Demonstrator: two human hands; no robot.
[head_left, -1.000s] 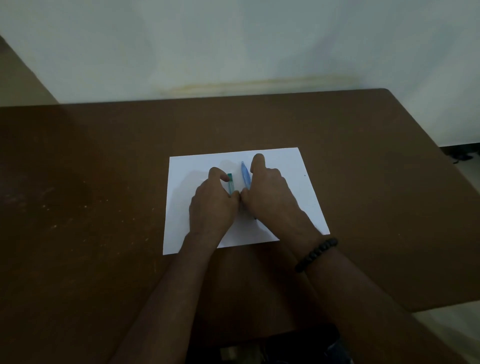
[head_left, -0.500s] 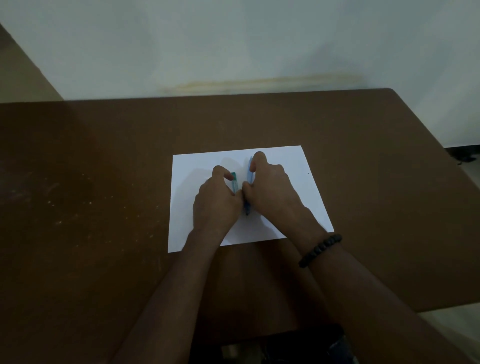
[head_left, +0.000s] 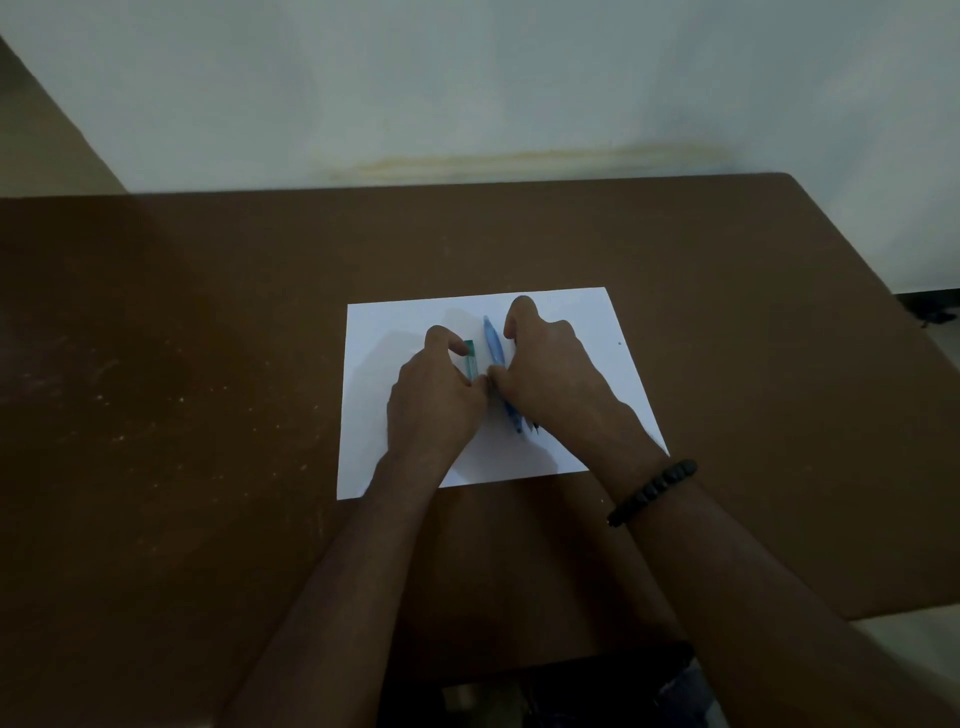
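A white sheet of paper (head_left: 395, 332) lies on the brown table (head_left: 208, 364). My left hand (head_left: 434, 400) rests on the sheet and pinches a teal pen (head_left: 470, 358) between curled forefinger and thumb. Just right of it lies a blue pen (head_left: 493, 343), pointing away from me. My right hand (head_left: 550, 374) curls over the blue pen's right side, with its thumb against the barrel. More dark pen tips (head_left: 532, 427) stick out under that hand. The two thumbs nearly touch.
A dark beaded bracelet (head_left: 652, 491) sits on my right wrist. The table's far edge meets a pale wall (head_left: 467, 93). The right table edge drops to the floor (head_left: 930, 312). The room is dim.
My right hand drew the blue pen in against its fingers half a second ago; now the pen stands out again to the left of the forefinger. My left hand kept its pinch on the teal pen.
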